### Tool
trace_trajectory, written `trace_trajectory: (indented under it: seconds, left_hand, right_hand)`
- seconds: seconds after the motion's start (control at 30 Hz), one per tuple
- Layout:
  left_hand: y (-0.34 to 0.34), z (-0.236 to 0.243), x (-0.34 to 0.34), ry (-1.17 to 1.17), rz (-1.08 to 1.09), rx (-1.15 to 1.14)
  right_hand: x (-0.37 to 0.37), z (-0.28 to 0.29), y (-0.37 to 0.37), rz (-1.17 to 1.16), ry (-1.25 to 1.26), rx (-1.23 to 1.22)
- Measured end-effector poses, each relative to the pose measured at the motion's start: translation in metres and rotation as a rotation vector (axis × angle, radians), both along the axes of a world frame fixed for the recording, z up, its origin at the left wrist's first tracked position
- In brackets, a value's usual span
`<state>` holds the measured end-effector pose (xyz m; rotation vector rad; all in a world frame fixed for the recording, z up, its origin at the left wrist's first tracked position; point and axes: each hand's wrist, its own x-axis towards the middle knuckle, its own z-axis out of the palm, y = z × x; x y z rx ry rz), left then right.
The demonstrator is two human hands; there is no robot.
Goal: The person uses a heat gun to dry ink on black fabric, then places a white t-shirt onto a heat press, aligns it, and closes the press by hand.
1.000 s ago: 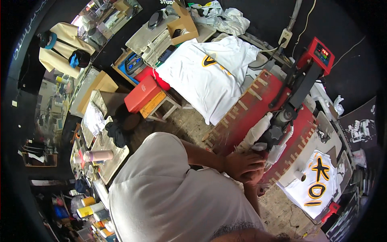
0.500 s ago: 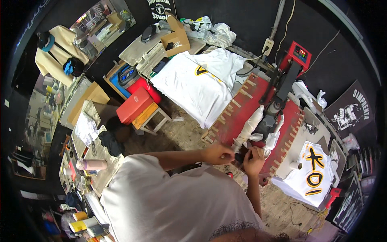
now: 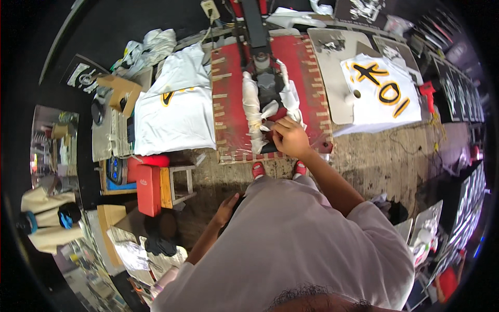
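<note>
A heat press with a red upper plate (image 3: 306, 62) stands in front of me. Its U-shaped handle has two side arms wrapped in whitish cloth (image 3: 251, 99). My right hand (image 3: 291, 138) is at the near end of this handle, beside the right wrapped arm, with its fingers curled. What they close on is hidden under the hand. My left hand (image 3: 226, 209) is low at my left side, its fingers bent against a dark item (image 3: 237, 208) next to my shirt. My body partly covers that item, and I cannot tell its kind.
Left of the press lies a white T-shirt (image 3: 176, 122) with a black and yellow print; another printed white shirt (image 3: 384, 93) lies on the right table. A red box (image 3: 148, 190) rests on a wooden stool (image 3: 179, 182). A red heat gun (image 3: 428, 96) is at the far right.
My view has turned right, and the press is now straight ahead. My left hand has left the handle and dropped to my side. The right hand remains at the handle.
</note>
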<state>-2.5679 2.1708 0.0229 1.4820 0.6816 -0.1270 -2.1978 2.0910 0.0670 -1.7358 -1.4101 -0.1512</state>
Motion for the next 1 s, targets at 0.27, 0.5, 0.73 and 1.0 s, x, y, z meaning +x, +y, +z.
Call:
trace_trajectory:
  seconds: [0.27,0.5,0.73,1.0]
  left_hand:
    - [-0.024,0.026,-0.012,0.320,0.168,-0.006]
    - [-0.022,0.051,-0.002,0.567,0.110,0.138]
    - [-0.026,0.055,-0.024,0.647,0.060,0.126]
    - [-0.029,0.060,-0.036,0.607,0.001,0.226]
  right_hand:
    - [-0.001,-0.011,-0.006,0.027,-0.026,-0.059]
    - [-0.004,-0.018,0.000,0.005,-0.034,-0.124]
    - [-0.009,-0.015,0.009,0.008,-0.093,-0.118]
    - [-0.008,-0.018,0.008,0.033,-0.089,-0.178]
